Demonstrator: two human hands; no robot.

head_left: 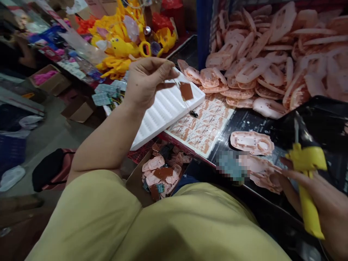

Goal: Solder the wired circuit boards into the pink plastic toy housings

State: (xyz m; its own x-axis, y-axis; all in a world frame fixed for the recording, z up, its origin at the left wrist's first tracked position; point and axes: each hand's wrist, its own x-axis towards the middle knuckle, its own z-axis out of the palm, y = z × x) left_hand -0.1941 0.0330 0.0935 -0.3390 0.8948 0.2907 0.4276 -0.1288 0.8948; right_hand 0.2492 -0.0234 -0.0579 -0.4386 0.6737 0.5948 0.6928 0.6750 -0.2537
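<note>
My left hand [146, 81] is raised over the white ribbed foam tray [165, 108], pinching thin wires from which a small brown circuit board [186, 91] and a small black part [194, 114] dangle. My right hand [312, 197] at the lower right grips a yellow soldering iron [307, 174], tip pointing up, near a pink plastic shell [251, 142] lying on the black worktop [244, 121]. Several more pink shells lie just under that hand.
A big heap of pink plastic shells [272, 54] fills the back right. A sheet of small brown boards [201, 127] lies beside the foam tray. A cardboard box of shells and boards [161, 174] sits by my knees. Yellow toy parts [122, 43] are piled at the back left.
</note>
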